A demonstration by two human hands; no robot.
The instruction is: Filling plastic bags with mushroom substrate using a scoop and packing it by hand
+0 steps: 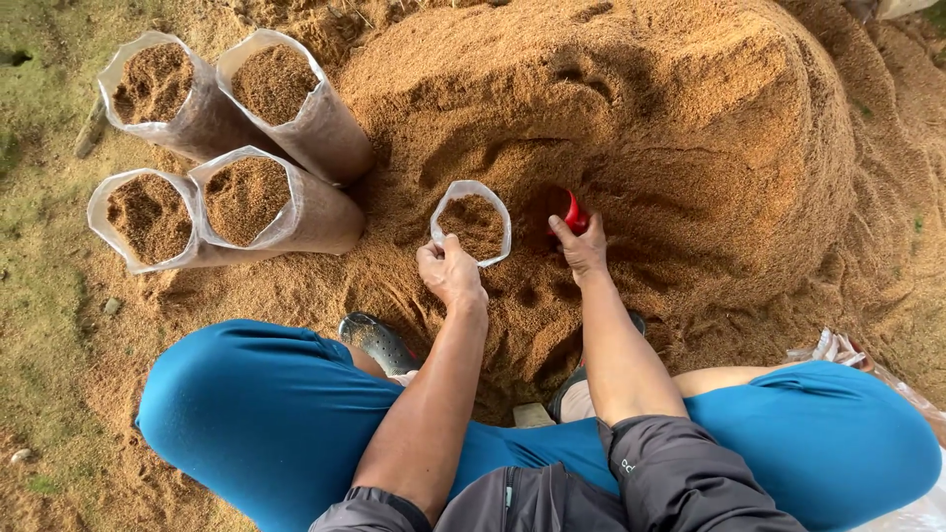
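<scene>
**Bag filling, fifth bag in progress**

Four filled clear bags (232, 148) were seen standing left of the sawdust heap (631, 128). A fifth clear bag (472, 223), partly filled, was pinched at its rim by left-hand (449, 272) fingers. A red scoop (575, 214) was gripped by the right hand (583, 248), dug into the heap.

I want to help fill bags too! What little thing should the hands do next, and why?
Probably tip the red scoop over into the open bag. The right hand has it dug into the sawdust pile, the left hand holds the bag's rim open, and it looks less full than the four filled bags.
</scene>
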